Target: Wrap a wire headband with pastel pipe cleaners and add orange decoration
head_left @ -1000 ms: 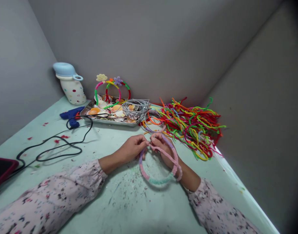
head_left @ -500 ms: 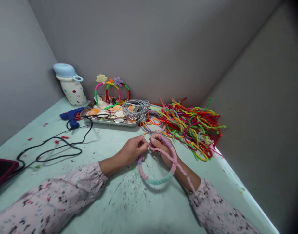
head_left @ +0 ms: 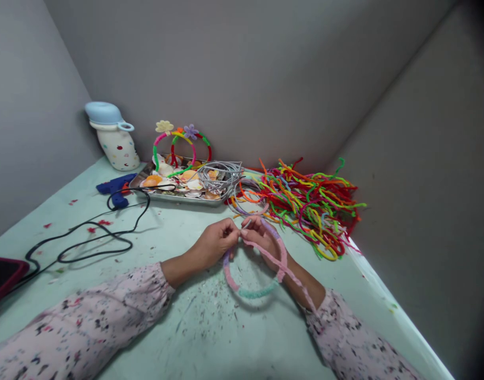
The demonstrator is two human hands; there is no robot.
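A wire hoop [head_left: 258, 292] wrapped in pink, mint and lilac pipe cleaner hangs between my hands above the table. My left hand [head_left: 218, 240] pinches the hoop at its upper left, fingers closed. Opposite it, my right hand [head_left: 263, 237] grips the hoop near a short bare grey stretch of wire, its thumb and fingertips close to my left fingertips. From that spot a loose pink pipe cleaner [head_left: 293, 278] runs down across the hoop's right side to my right sleeve. The fingertips hide exactly where its end meets the wire.
Behind my hands stands a metal tray [head_left: 178, 199] with shells, a grey wire coil [head_left: 221, 177] and two flowered hoops. Coloured pipe cleaners [head_left: 313, 200] are heaped to the right. Leftward are a blue glue gun [head_left: 117, 187], black cord [head_left: 95, 257], bottle [head_left: 117, 148] and dark red-edged device [head_left: 4, 277].
My right thumb and fingers have shifted slightly at the pinch point, and the grey wire end shows more. Otherwise the hoop and both arms stay nearly where they were.
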